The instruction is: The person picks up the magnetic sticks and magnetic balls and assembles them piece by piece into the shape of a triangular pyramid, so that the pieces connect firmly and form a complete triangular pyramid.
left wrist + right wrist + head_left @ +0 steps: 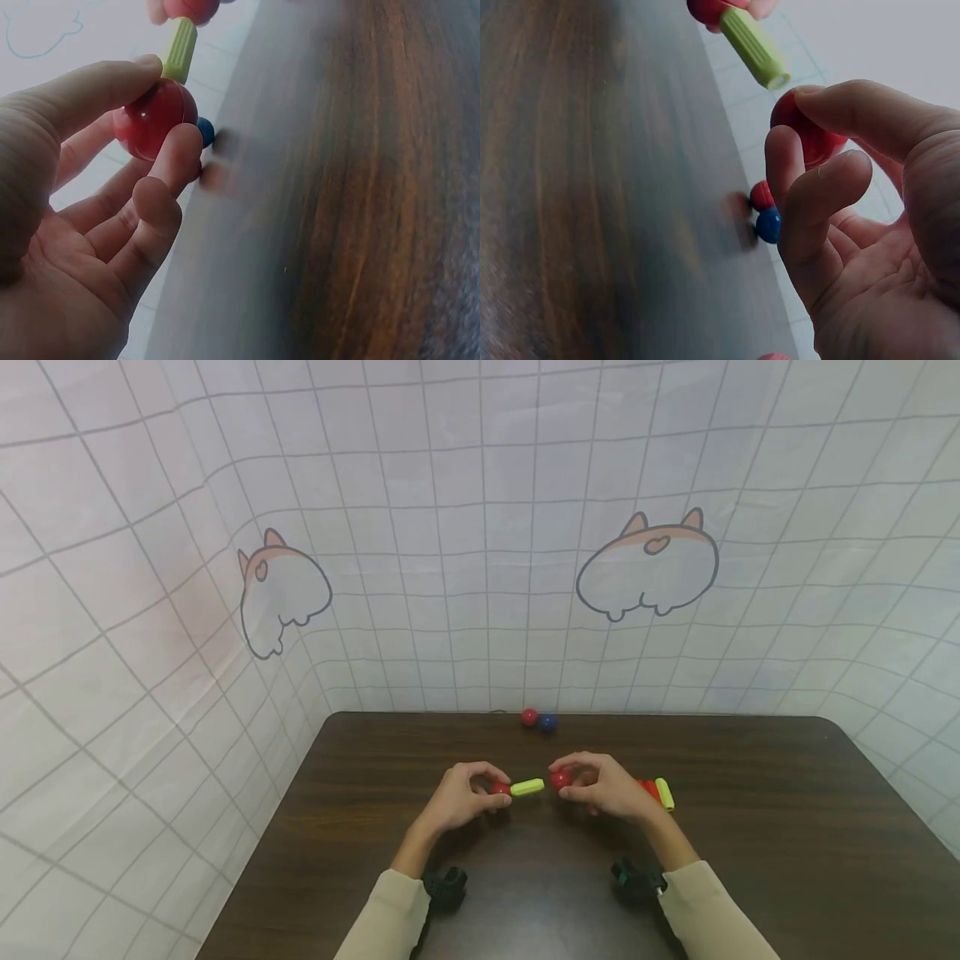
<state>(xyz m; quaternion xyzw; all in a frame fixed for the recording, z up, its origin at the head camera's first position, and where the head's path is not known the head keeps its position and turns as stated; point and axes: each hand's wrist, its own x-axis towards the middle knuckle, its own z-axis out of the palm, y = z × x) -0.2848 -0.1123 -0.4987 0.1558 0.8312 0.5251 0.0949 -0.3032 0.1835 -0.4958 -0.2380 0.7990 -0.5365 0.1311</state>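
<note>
Between its thumb and fingers my left hand (459,799) pinches a glossy red ball (154,120). A ridged yellow-green rod (751,46) sticks out from this ball and points to the right. My right hand (613,787) pinches a second red ball (815,135) by thumb and fingertips. In the right wrist view a small gap separates the rod's free end from this second ball. Both hands are raised over the middle of the dark table, facing each other.
A red ball (529,717) and a blue ball (547,722) sit side by side at the table's (750,827) back edge. Red pieces (649,789) and another yellow-green rod (664,794) lie by the right wrist. A white gridded cloth (450,527) hangs behind.
</note>
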